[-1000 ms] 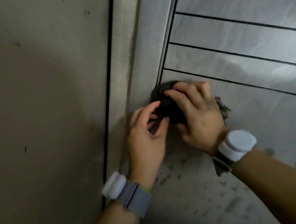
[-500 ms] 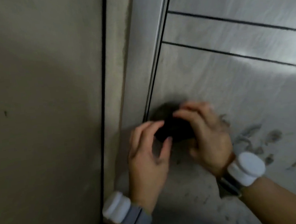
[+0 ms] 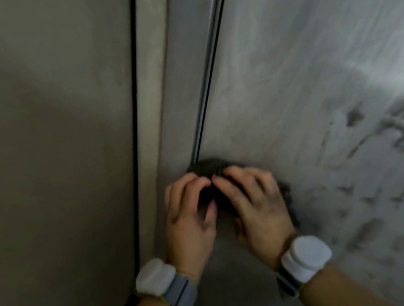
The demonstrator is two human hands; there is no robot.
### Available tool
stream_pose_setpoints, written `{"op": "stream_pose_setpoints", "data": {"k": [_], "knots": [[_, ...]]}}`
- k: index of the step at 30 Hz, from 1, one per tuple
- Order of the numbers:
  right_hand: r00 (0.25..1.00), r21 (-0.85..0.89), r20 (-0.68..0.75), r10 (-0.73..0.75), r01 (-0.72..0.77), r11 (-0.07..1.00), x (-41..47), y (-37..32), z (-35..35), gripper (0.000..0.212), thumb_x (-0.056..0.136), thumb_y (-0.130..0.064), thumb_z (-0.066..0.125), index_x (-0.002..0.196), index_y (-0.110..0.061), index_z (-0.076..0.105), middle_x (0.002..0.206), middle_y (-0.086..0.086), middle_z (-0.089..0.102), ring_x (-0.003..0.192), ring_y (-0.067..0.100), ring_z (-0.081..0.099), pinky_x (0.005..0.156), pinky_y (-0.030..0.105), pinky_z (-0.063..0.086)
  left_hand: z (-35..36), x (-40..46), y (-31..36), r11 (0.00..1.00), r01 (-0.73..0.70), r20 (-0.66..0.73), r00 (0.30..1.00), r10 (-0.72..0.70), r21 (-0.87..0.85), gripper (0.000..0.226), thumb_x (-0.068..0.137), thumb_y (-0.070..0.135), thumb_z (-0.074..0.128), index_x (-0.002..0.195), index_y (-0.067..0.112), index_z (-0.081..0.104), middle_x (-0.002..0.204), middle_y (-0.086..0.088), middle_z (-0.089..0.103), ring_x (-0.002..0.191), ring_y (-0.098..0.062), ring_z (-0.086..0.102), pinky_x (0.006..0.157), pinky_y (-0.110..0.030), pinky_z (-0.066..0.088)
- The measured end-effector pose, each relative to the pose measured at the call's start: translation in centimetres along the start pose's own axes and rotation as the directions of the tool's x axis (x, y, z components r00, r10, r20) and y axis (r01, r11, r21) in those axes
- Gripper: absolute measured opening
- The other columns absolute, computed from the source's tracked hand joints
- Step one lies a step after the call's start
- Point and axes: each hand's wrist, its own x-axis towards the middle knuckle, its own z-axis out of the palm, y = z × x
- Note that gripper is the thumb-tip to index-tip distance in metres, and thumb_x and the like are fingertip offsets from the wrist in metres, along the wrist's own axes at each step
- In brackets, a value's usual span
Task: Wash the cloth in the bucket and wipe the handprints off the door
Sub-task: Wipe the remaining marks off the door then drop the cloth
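While both hands press the dark cloth against the door beside its edge groove, wiping is under way. Right hand covers the cloth with fingers spread; left hand curls fingertips onto it. Next: sweep right over the handprints.

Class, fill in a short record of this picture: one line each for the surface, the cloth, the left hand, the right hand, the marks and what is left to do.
surface: grey door, with its frame to the left
cloth: dark cloth, bunched against the door near its left edge
left hand: left hand, fingers curled on the cloth
right hand: right hand, pressed over the cloth
marks: dark handprints to the right of the hands
left to do: those handprints are not yet wiped
bucket: not in view
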Motion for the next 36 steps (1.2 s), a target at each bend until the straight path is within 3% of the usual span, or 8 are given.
{"op": "stream_pose_setpoints", "data": {"k": [5,10,14,18,24,27,31,36], "knots": [[0.988,0.092,0.157,-0.008,-0.007,0.996,-1.9,-1.2,-1.0,0.064,0.059,0.002,0.073,0.122,-0.007,0.065,0.12,0.016,0.064,0.102,0.036,0.056,0.082,0.048,0.055,-0.6,-3.1,0.9,0.973,0.228,0.088,0.97,-0.225,-0.03,0.04,0.072,-0.007,0.072,0.107,0.01,0.063,0.115,-0.009,0.053,0.108,-0.029,0.056,0.089,-0.05,0.051],[0.99,0.084,-0.136,0.044,-0.033,0.996,5.2,1.6,-6.0,0.06,0.068,-0.005,0.047,0.126,-0.006,0.06,0.127,0.019,0.057,0.109,0.043,0.054,0.096,0.042,0.038,-0.9,5.3,5.8,0.995,-0.022,-0.12,0.993,0.01,-0.099,0.034,0.085,0.014,0.06,0.118,0.01,0.062,0.123,-0.012,0.054,0.119,-0.024,0.052,0.108,-0.029,0.039],[0.978,0.029,-0.19,0.081,-0.077,0.997,6.6,2.0,-5.2,0.055,0.074,-0.001,0.054,0.129,-0.006,0.057,0.129,0.02,0.055,0.107,0.043,0.051,0.091,0.043,0.04,-0.3,7.4,6.2,0.994,-0.098,-0.137,0.986,0.092,-0.042,0.034,0.083,0.005,0.063,0.116,0.004,0.063,0.123,-0.016,0.056,0.118,-0.031,0.053,0.105,-0.036,0.042],[0.999,0.059,0.037,-0.038,0.036,0.998,0.8,0.4,-0.3,0.048,0.078,-0.007,0.057,0.125,-0.008,0.063,0.127,0.019,0.06,0.102,0.041,0.056,0.084,0.051,0.05,-0.1,-0.3,1.6,0.987,0.162,-0.021,0.987,-0.162,0.004,0.034,0.077,-0.005,0.068,0.111,0.003,0.064,0.123,-0.016,0.056,0.117,-0.031,0.055,0.106,-0.032,0.039],[0.959,0.136,0.283,-0.019,-0.02,0.991,-2.7,-2.6,0.6,0.051,0.066,0.0,0.058,0.116,-0.007,0.068,0.119,0.017,0.065,0.091,0.04,0.063,0.076,0.046,0.055,-0.6,-5.1,0.9,0.861,0.503,0.113,0.862,-0.494,-0.076,0.036,0.074,-0.011,0.069,0.105,0.008,0.065,0.112,-0.005,0.056,0.102,-0.028,0.062,0.093,-0.037,0.051],[0.991,0.147,0.131,0.009,-0.028,0.989,0.7,-2.1,-2.3,0.048,0.072,-0.005,0.053,0.119,-0.004,0.065,0.121,0.019,0.062,0.095,0.041,0.059,0.089,0.042,0.048,-1.3,-1.5,2.9,0.889,0.407,0.031,0.911,-0.41,-0.21,0.036,0.078,-0.006,0.066,0.111,0.008,0.065,0.117,-0.01,0.057,0.108,-0.027,0.06,0.097,-0.045,0.049],[0.993,0.072,-0.115,0.041,-0.032,0.997,5.5,0.4,-5.4,0.047,0.077,-0.005,0.052,0.123,-0.006,0.061,0.126,0.016,0.056,0.107,0.038,0.051,0.096,0.033,0.034,-1.6,3.7,6.1,0.952,0.156,-0.06,0.982,-0.178,-0.262,0.044,0.083,0.013,0.063,0.126,0.019,0.059,0.131,0.0,0.051,0.122,-0.015,0.051,0.106,-0.027,0.042],[0.996,-0.001,-0.062,0.057,-0.057,0.998,2.5,0.3,-2.4,0.057,0.072,0.003,0.055,0.128,-0.006,0.058,0.131,0.018,0.054,0.103,0.043,0.052,0.09,0.039,0.035,-1.9,2.0,4.0,0.971,0.135,0.071,0.99,-0.123,-0.197,0.041,0.089,0.009,0.063,0.129,0.016,0.06,0.139,0.002,0.049,0.12,-0.015,0.056,0.101,-0.036,0.047]]}}
